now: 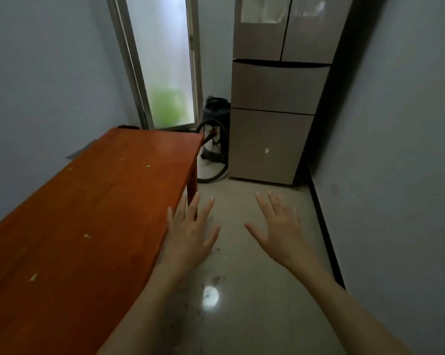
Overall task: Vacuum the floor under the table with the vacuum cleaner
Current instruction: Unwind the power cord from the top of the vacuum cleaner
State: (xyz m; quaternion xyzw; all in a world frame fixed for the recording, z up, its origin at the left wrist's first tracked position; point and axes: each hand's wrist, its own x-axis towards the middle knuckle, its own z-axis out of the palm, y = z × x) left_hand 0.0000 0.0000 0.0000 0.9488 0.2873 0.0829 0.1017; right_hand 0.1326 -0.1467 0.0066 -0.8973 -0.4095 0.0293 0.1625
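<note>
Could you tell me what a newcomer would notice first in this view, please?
Two open hands, left hand and right hand, spread in the foreground above the pale floor. A long reddish-brown table fills the left side. At the far end, a dark vacuum cleaner stands between window and tall refrigerator.

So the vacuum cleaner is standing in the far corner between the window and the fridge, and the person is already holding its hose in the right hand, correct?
Not quite. The vacuum cleaner does stand in the far corner between the window and the fridge, but the head view shows the right hand open and holding nothing. The hose lies on the floor by the table leg.
</note>
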